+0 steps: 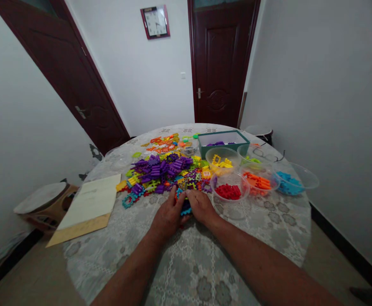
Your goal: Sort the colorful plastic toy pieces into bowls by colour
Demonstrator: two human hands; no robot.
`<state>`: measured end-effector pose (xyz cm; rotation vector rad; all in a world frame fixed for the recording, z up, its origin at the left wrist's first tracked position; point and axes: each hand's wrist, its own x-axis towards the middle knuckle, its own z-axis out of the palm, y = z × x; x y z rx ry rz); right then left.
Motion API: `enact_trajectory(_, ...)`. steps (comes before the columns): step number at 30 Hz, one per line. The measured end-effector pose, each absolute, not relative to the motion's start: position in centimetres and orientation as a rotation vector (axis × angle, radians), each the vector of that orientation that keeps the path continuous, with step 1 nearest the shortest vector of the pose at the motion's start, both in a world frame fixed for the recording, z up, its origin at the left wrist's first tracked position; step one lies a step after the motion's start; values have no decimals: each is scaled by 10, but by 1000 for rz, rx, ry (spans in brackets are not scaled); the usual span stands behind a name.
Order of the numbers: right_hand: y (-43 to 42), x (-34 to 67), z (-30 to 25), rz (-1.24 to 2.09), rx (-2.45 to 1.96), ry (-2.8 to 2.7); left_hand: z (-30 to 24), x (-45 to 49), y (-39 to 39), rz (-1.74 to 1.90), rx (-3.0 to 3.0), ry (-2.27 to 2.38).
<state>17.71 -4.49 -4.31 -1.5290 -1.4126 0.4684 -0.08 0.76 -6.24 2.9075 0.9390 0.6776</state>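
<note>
My left hand (168,216) and my right hand (200,205) meet at the near edge of a pile of toothed plastic building pieces (156,170). Blue toothed plastic pieces (186,209) show between my palms, with both hands closed on them. My fingers cover much of these pieces, so their full shape is hidden. The pile in front is mostly purple, mixed with yellow, green, blue and red pieces. Just right of my right hand stands a clear bowl of red pieces (228,191).
More clear bowls hold yellow pieces (221,162), orange pieces (257,180) and blue pieces (289,183). Behind them is a green-edged box (204,151) with purple pieces. Orange flat pieces (163,144) lie at the back. Papers (88,202) overhang the round table's left edge; glasses (270,155) lie right.
</note>
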Motion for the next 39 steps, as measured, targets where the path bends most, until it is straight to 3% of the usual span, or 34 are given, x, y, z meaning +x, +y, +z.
enact_trajectory(14,-59,184,-50,666,-1307,-1379,-47,13,-5,598,2827,1102)
enact_trajectory(24,-48,176,-59,565,-1515,-1208,-65,11,10,816,2740,900)
enact_trajectory(39,-53,179,-61,620,-1538,-1215,-59,11,6,742,2812,934)
